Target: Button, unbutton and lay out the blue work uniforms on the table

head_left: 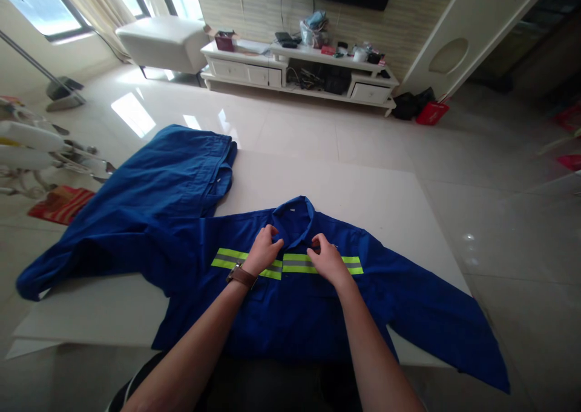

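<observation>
A blue work jacket [299,315] with yellow-green and grey reflective strips [297,263] lies front up on a white table [363,188], its collar [297,209] pointing away from me. Its sleeves spread to both sides. My left hand [263,251], with a brown-strapped watch [241,275] at the wrist, is over the chest beside the collar, thumb and forefinger apart. On the other side of the collar, my right hand [325,258] is half curled, with a gap between thumb and forefinger. Whether the fingertips touch the cloth I cannot tell.
More folded blue clothing [177,164] lies at the table's far left, partly against the jacket's sleeve. Beyond the tiled floor stand a white TV cabinet [240,72] with clutter and a pale padded seat [163,43]. A red bag [63,203] is left of the table.
</observation>
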`<state>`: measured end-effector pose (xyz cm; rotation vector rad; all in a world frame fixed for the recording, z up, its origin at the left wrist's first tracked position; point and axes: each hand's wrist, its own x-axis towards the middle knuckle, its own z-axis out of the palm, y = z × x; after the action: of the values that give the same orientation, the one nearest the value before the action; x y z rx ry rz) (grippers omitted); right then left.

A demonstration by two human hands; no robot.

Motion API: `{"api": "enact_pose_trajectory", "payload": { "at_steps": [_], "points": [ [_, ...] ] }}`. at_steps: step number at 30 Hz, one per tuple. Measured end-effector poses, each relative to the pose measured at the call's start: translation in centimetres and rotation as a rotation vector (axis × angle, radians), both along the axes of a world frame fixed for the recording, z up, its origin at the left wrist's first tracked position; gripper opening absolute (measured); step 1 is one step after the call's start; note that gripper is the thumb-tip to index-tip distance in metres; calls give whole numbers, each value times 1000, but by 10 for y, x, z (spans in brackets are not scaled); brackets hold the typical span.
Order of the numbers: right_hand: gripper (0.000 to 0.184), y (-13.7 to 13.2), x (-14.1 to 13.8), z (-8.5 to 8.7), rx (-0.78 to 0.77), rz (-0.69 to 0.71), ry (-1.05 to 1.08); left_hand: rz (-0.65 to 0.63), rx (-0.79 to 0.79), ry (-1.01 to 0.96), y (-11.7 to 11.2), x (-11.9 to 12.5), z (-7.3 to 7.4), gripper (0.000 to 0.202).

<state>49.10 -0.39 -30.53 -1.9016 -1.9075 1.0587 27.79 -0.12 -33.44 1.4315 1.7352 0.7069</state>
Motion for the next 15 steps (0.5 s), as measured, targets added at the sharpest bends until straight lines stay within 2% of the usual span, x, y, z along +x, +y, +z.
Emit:
{"api": "enact_pose_trajectory", "payload": {
  "at_steps": [3,6,8,12,15],
  "points": [
    [26,-3,-3,-1,-19,62,-155,-105,-65,245,-17,7,11,34],
    [33,-8,-5,-1,-16,95,-193,-186,-159,423,-33,12,22,51],
    [37,-11,-5,-2,-24,105,-200,-207,-203,484,-42,8,24,59],
    [46,-18,0,-7,-82,88,-240,-237,-204,495,-53,-14,12,73],
    [63,-24,4,-9,-194,105,-283,-283,-236,469,-60,-30,-1,90]
  ]
}}
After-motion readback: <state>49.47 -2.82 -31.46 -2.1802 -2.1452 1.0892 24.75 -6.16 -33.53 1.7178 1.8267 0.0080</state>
